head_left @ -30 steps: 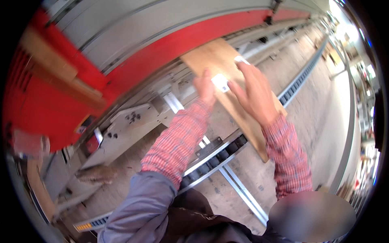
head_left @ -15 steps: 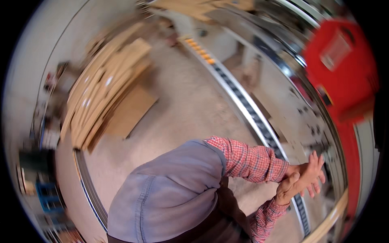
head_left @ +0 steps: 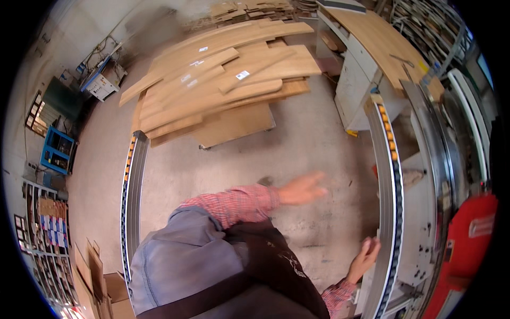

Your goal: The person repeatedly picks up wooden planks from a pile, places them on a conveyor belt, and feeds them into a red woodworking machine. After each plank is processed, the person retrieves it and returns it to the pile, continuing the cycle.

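Note:
My left hand (head_left: 303,189), at the end of a red checked sleeve, reaches across in front of my body over the bare floor. Motion smears it, but its fingers are stretched out and nothing shows in them. Lower and to the right is my right hand (head_left: 364,259), its fingers loosely bent and apart, with nothing visible in it. It is beside the right-hand metal rail (head_left: 383,212), which carries a row of dark and orange rollers; whether they touch I cannot tell. I wear a grey-blue garment and a dark apron (head_left: 265,250).
Wooden boards (head_left: 228,64) lie stacked ahead. A second roller rail (head_left: 137,175) runs along the left. At far right stand a wood-topped bench (head_left: 372,32) and a red machine part (head_left: 470,239). Boards lean at lower left; a blue frame (head_left: 57,150) stands near the left wall.
My hands were together at the right, one across the other, and are now apart. The view has turned rightward-to-left items: the board stack sits nearer the middle, the red part lower right.

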`<action>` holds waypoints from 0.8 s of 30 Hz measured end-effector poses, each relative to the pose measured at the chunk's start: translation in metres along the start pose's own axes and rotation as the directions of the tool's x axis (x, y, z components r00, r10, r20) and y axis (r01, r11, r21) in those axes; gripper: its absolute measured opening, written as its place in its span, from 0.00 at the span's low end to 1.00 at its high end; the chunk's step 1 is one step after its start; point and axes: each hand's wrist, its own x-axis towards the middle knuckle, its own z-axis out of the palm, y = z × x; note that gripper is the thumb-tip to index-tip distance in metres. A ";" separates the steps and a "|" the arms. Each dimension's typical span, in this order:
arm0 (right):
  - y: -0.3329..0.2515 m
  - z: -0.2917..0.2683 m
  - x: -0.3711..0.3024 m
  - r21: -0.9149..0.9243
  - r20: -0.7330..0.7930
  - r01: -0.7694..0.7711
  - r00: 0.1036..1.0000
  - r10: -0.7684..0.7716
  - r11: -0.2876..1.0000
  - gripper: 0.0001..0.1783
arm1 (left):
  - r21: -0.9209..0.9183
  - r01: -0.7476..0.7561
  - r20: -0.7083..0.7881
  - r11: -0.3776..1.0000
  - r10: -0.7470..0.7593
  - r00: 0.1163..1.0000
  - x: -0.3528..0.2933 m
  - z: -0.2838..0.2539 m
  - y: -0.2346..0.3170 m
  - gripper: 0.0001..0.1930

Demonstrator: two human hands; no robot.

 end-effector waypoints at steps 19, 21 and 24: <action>-0.220 0.555 0.201 -0.167 0.444 0.259 0.881 -0.162 0.951 0.34 | 0.638 0.581 -0.520 0.505 -0.274 0.809 -0.052 -0.591 -0.326 0.46; -0.251 0.621 0.221 -0.182 0.400 0.360 0.877 -0.265 0.915 0.37 | 0.693 0.497 -0.517 0.522 -0.122 0.847 -0.061 -0.611 -0.347 0.47; -0.286 0.680 0.241 -0.369 0.397 0.329 0.901 -0.173 0.869 0.44 | 0.709 0.459 -0.512 0.536 -0.058 0.857 -0.061 -0.619 -0.363 0.49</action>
